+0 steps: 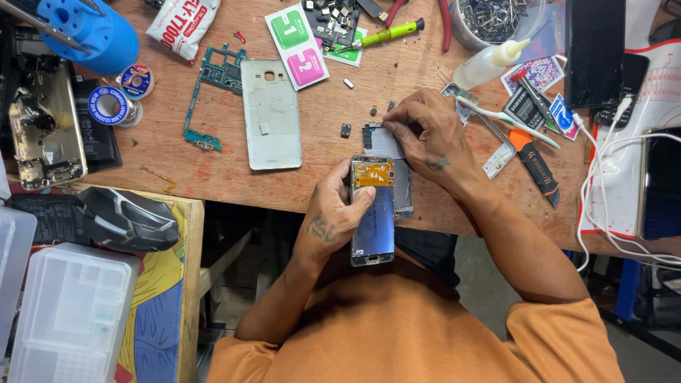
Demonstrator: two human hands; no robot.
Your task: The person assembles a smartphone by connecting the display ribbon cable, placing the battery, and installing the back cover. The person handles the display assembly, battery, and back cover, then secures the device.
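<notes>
Holding the bare screen panel (373,213) upright over the table edge, the left hand (333,216) grips it while the right hand (425,131) pinches at the stripped phone frame (386,145), back cover (271,113) and circuit board (213,92) already off, reassembly apparently undone

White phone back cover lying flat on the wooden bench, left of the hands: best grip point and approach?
Probably the two long edges of the white plastic phone back cover, pinched across its narrow width from above. It lies flat, inner side up, so there is no top handle. Its left edge sits near the green circuit board; lifting the freer bottom edge nearest the bench front first looks safer.
</notes>
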